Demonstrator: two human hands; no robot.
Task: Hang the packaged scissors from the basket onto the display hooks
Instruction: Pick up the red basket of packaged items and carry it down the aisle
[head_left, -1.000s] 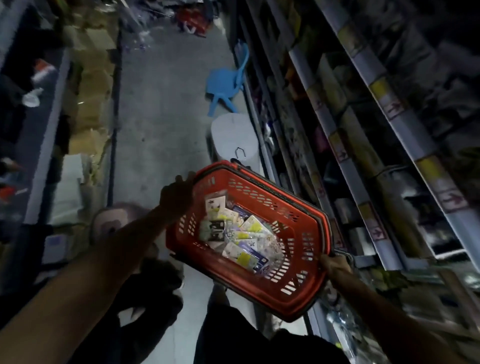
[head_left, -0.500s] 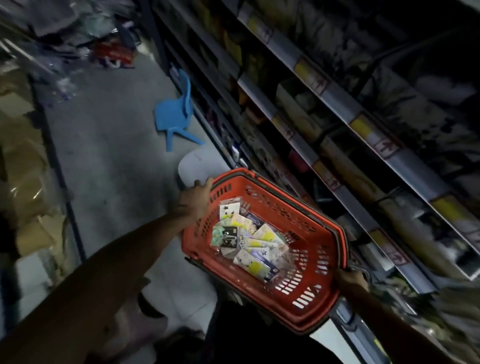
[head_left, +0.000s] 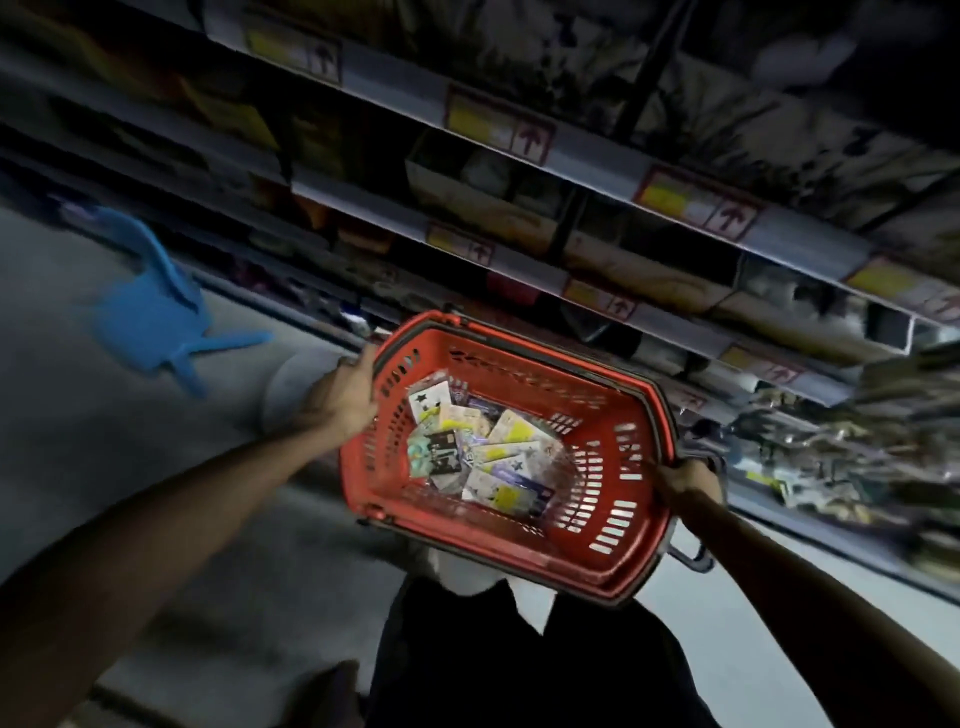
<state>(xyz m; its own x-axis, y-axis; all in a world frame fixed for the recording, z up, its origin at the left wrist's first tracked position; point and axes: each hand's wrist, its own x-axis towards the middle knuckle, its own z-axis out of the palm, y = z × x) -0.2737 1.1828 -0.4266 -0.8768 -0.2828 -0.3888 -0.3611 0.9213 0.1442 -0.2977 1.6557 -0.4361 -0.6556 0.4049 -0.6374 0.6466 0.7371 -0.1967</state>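
both hands carry the red basket by opposite ends, likely to keep it level: left hand fingers curled over the far rim, right hand gripping the near end. packaged scissors lie heaped inside; none hung, hooks not discernible.

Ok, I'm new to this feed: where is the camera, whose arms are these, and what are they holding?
No machine here: these are a person's bare arms, seen from one wide-angle camera worn on the head, looking forward and down. The left hand and right hand each grip an end of a red basket, held up in a dim shop aisle. Inside lies a loose pile of carded packs, the scissors to hang; none is out yet. Behind run shelves with price labels; a blue chair is on the floor, left. The picture is too blurred to pick out hooks.
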